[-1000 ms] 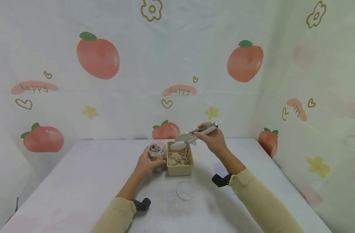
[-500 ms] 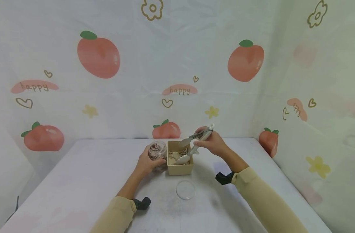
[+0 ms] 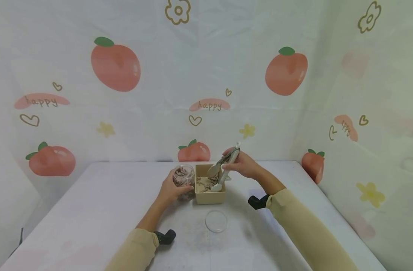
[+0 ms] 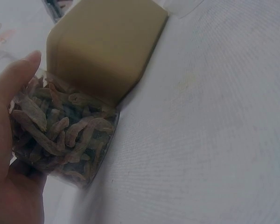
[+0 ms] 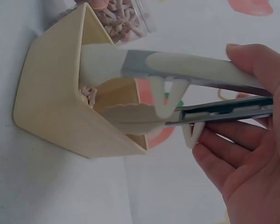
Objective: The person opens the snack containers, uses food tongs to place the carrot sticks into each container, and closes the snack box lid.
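Note:
A clear jar (image 3: pixel 184 175) full of brownish dried strips (image 4: pixel 67 126) stands on the table, and my left hand (image 3: pixel 168 189) grips it around its side. Touching or very close to it on the right is a beige rectangular box (image 3: pixel 210 198) with more strips inside. My right hand (image 3: pixel 243 165) holds a pair of tongs (image 5: pixel 196 70) with pale heads and grips, thumb on one arm and fingers on the other. The tongs stand spread apart, heads down inside the box. Some strips (image 5: pixel 88 94) show beside one head; whether the heads touch any is hidden.
A round clear lid (image 3: pixel 216 221) lies flat on the white table (image 3: pixel 125 195) in front of the box. A patterned cloth backdrop (image 3: pixel 152 75) rises behind the table and along its right side.
The tongs went from above the box down into it and now stand steeper, with the right hand shifted slightly left. The left hand and jar stay in place.

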Action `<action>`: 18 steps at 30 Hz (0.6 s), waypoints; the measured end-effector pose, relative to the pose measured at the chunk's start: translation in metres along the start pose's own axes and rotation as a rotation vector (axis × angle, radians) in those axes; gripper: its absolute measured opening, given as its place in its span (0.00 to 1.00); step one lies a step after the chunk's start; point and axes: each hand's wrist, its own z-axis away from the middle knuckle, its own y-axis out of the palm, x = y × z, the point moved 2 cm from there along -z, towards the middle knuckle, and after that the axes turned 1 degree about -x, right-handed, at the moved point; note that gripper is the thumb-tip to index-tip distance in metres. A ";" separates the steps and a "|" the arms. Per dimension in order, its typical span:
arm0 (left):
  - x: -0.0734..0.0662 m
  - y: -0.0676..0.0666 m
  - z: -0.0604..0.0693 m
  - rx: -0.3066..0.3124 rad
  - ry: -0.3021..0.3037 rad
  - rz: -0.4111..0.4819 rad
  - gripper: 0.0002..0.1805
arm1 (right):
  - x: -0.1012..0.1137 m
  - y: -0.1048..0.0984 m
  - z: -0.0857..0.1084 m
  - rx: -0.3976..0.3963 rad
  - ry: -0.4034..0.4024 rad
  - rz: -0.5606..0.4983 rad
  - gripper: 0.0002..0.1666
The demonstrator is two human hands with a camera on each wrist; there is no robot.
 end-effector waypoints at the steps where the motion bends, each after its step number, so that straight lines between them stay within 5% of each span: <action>1: 0.000 0.000 0.000 0.001 0.000 0.003 0.55 | 0.000 0.000 0.000 0.011 -0.007 0.001 0.25; 18: -0.001 0.000 0.000 0.004 -0.006 0.007 0.55 | 0.009 0.002 0.006 -0.051 -0.104 0.198 0.26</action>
